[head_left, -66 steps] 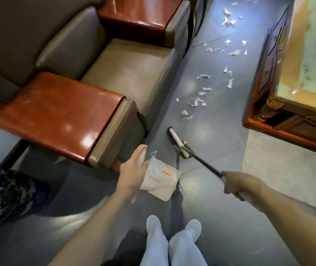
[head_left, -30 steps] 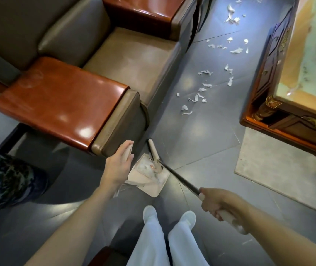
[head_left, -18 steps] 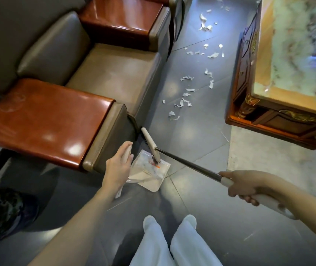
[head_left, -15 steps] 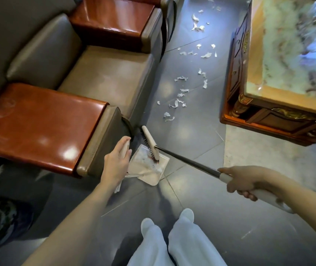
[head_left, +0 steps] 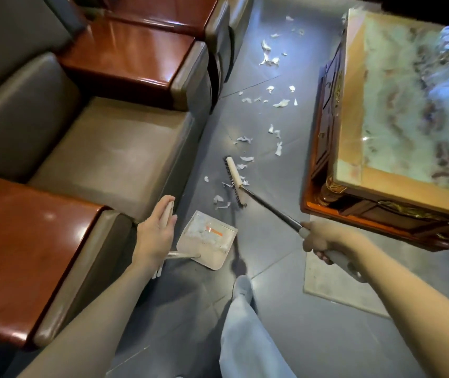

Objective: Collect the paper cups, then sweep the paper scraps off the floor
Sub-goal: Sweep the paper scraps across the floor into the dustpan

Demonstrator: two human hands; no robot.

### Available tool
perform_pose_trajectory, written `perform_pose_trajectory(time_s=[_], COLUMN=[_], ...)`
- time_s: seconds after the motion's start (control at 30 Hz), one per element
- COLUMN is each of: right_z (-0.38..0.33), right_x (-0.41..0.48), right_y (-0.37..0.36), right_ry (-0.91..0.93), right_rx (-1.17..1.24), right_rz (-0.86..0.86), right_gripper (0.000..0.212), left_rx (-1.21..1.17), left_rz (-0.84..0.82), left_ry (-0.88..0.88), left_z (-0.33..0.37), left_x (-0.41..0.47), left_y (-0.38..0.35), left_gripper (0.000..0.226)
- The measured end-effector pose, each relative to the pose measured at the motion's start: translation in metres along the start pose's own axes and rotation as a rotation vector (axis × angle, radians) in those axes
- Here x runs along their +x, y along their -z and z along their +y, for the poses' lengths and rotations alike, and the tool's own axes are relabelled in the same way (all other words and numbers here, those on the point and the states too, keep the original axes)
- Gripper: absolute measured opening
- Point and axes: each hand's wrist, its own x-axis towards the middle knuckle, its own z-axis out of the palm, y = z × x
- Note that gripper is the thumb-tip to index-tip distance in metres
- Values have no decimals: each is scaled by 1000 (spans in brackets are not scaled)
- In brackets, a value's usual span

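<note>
L hand [head_left: 154, 237] curled round handle of white plastic dustpan [head_left: 207, 241], R hand [head_left: 320, 238] gripped black-shafted broom [head_left: 268, 206], head among torn white paper scraps [head_left: 278, 149] on grey tile floor [head_left: 272, 241]: light, flimsy, prob. best swept, not pinched.

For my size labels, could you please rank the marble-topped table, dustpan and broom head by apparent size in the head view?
1. marble-topped table, even cropped.
2. dustpan.
3. broom head: about as long but much narrower, and farther away.
</note>
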Motion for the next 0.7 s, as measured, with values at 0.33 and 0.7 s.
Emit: perform_pose_trajectory(time_s=[0.33, 0.7], right_z=[-72, -48], right_x=[149, 119], right_y=[93, 103], right_ry=[48, -35], right_rx=[-347, -306], right_rz=[106, -353], right_gripper=[52, 74], left_rx=[81, 91], left_rz=[65, 63], left_ry=[81, 44], left_z=[40, 49], left_x=[107, 142], left_y=[-45, -61], left_gripper=[37, 36])
